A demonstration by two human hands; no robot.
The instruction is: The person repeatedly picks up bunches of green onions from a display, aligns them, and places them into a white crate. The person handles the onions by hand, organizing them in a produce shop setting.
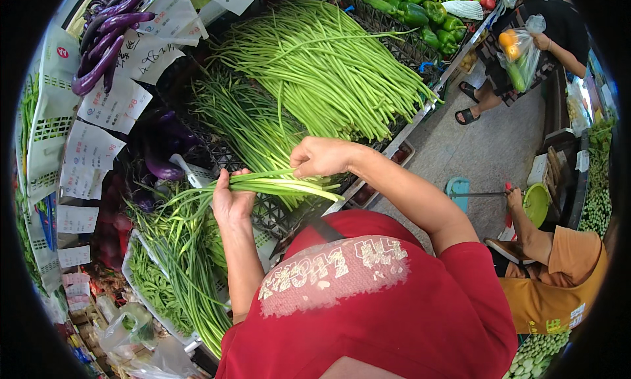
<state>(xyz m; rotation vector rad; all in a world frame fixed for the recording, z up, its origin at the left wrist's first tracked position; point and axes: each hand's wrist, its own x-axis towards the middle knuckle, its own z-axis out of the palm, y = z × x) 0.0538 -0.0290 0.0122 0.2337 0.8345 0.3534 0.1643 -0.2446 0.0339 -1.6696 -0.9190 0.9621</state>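
A loose bunch of long green stalks with pale ends (pixel 276 183) lies across my left hand (pixel 234 199), which supports it palm up, thumb on the near side. Pinching the stalks toward their pale ends is my right hand (pixel 320 157), its fingertips partly hidden behind its back. The leafy ends trail to the left over a pile of long greens (pixel 197 261). Just beyond my hands lie thin, dark green budded stalks, likely flowering chives (pixel 241 115). Behind these is a large heap of thicker green stalks, probably garlic scapes (pixel 325 68).
Eggplants (pixel 111 34) and paper price signs (pixel 114 105) line the left. Green peppers (pixel 419 9) sit at the far end. To the right, one person holds a plastic bag of produce (pixel 520 59); another, in orange (pixel 557 300), grips a handle beside a green bucket (pixel 536 205).
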